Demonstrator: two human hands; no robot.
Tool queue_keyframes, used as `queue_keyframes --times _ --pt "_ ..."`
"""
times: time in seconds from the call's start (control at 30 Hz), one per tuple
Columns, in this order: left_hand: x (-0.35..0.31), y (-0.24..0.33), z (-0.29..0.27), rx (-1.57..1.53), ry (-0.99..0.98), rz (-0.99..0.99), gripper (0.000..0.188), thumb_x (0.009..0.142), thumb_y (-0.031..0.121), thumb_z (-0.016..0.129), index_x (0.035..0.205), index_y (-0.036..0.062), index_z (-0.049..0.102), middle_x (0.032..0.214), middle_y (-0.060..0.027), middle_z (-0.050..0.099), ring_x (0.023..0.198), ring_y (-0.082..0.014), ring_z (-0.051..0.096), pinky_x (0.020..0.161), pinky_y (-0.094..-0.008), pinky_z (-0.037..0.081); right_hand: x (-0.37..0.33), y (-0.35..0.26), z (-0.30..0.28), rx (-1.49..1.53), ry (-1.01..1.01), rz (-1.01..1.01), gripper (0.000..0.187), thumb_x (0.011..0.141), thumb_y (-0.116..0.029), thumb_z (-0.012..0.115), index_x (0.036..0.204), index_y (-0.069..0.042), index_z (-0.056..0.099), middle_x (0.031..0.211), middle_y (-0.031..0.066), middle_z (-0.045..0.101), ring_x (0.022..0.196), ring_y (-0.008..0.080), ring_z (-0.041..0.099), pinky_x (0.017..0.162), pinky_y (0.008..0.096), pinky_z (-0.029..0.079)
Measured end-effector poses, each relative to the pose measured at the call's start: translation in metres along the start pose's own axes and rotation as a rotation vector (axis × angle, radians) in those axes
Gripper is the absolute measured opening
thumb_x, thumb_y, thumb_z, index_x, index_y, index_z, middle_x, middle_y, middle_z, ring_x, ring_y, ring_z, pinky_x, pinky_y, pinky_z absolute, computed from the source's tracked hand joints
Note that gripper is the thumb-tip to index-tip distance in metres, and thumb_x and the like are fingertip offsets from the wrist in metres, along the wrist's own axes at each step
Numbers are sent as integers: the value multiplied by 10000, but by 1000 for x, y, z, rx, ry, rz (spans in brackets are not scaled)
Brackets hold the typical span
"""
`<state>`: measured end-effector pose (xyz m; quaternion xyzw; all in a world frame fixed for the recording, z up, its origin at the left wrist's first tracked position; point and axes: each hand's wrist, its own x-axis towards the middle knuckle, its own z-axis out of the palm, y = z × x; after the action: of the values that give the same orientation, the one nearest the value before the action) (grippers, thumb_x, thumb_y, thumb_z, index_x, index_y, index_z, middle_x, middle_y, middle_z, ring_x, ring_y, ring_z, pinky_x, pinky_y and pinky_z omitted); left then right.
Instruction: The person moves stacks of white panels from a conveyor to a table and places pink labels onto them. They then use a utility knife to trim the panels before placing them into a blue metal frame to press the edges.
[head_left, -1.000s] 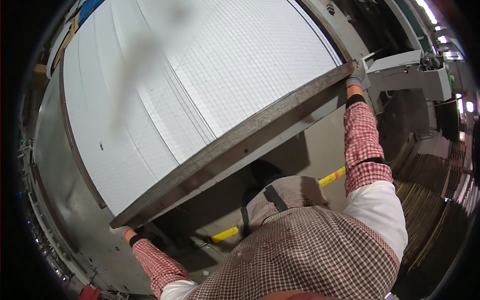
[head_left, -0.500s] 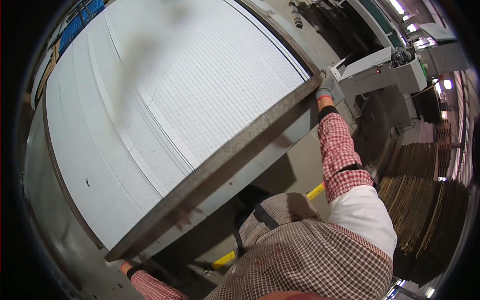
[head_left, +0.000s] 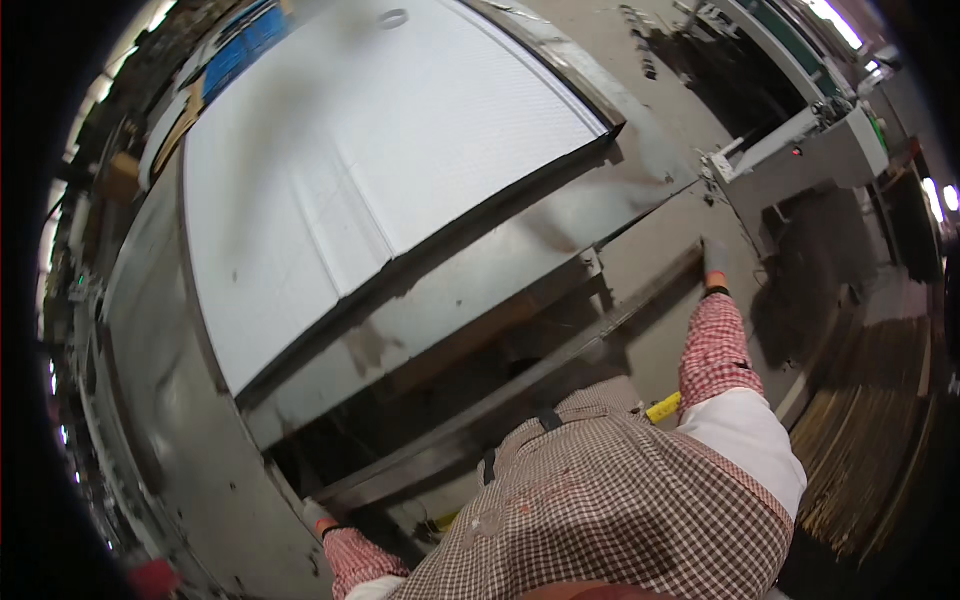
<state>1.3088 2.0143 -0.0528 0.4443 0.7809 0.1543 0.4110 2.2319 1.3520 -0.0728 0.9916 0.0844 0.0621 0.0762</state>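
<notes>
A long grey metal bar [head_left: 530, 380] runs slantwise in front of my body, apart from the metal table [head_left: 450, 310]. Its near-left end is in my left hand [head_left: 316, 514], which wears a grey glove and is closed round it. At the far-right end, my gloved right hand [head_left: 713, 258] grips the bar too, with its fingers partly hidden. Beyond the bar, a broad white ribbed sheet [head_left: 450, 130] lies on the table. The sheet's near edge is uncovered, with a dark gap along it.
Dark rails [head_left: 198, 270] border the sheet on the left and far right. A grey machine housing [head_left: 810, 160] stands at the right. Stacked brown cardboard sheets [head_left: 870, 430] are at the lower right. Yellow floor tape [head_left: 663, 407] shows beside my apron.
The metal bar has come off the sheet's near edge and moved toward my body, with both hands still holding its ends. More of the table's front now shows.
</notes>
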Motion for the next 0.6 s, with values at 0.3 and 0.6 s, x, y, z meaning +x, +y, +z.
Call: queue_keyframes --times 0.3,0.6 --pt "-116 -131 -61 83 331 7 603 885 473 425 1104 -70 570 1025 -200 639 896 -371 581 813 -431 453 -107 86 -71 1043 -158 323 437 882 -305 515 1096 65 605 1080 112 625 970 188 551 858 325 413" --pt "-239 -19 -24 -52 363 347 611 879 451 478 1179 -78 537 1225 -216 548 1149 -325 502 980 -378 365 -118 183 -39 1463 -80 535 440 870 -263 540 1191 38 556 1099 99 592 999 233 553 891 368 444"
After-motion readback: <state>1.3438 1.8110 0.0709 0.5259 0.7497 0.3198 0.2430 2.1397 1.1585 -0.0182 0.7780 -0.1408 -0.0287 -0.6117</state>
